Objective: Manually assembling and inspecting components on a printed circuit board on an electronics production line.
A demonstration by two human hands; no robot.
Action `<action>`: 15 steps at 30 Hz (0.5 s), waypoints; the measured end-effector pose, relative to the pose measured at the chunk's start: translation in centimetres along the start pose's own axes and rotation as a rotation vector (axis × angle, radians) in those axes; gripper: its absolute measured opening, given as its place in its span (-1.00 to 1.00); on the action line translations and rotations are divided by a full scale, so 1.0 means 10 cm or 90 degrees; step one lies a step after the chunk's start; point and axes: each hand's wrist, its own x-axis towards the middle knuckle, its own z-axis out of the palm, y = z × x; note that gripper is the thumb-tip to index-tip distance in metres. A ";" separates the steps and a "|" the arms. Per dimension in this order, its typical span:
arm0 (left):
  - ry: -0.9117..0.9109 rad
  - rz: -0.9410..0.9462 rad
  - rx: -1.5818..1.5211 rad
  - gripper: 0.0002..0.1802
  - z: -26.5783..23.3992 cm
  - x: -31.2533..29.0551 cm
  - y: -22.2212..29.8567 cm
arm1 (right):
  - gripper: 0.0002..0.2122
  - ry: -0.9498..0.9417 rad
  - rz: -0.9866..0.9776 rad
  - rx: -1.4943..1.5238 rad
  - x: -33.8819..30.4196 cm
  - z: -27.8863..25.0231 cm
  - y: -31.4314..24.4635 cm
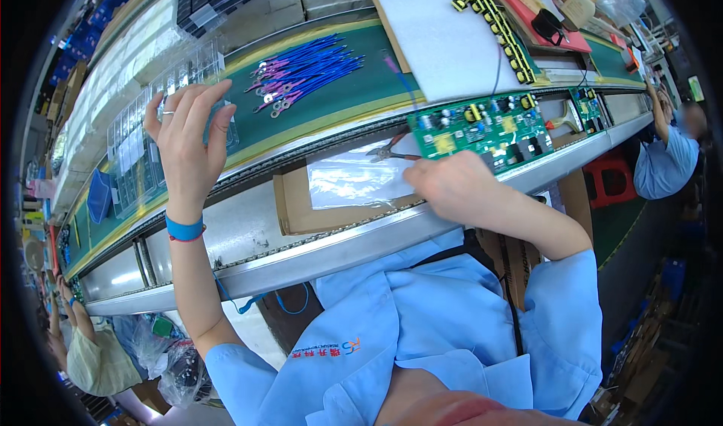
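My left hand (188, 129) is raised over the left part of the bench, fingers apart and loosely bent, with nothing in it. Below and beside it are clear plastic compartment trays (139, 151). A pile of blue wires (309, 68) with pink sleeves and ring terminals lies to its right. My right hand (459, 189) is closed at the near left edge of a green circuit board (489, 129), which rests across the conveyor rails. Its fingertips are turned down, so what they grip is hidden. Pliers (388, 151) with dark red handles lie just left of it.
A clear plastic bag (350, 181) lies in a shallow cardboard box (294, 219). White foam (429, 34) carries a row of yellow-black components (497, 31). Another circuit board (590, 110) sits farther right. A metal rail (263, 264) runs along the front. Other people sit at both sides.
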 end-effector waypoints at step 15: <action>-0.095 -0.048 -0.034 -0.78 0.30 -0.12 -0.02 | -0.87 -0.074 0.343 -0.111 -0.70 -0.04 0.90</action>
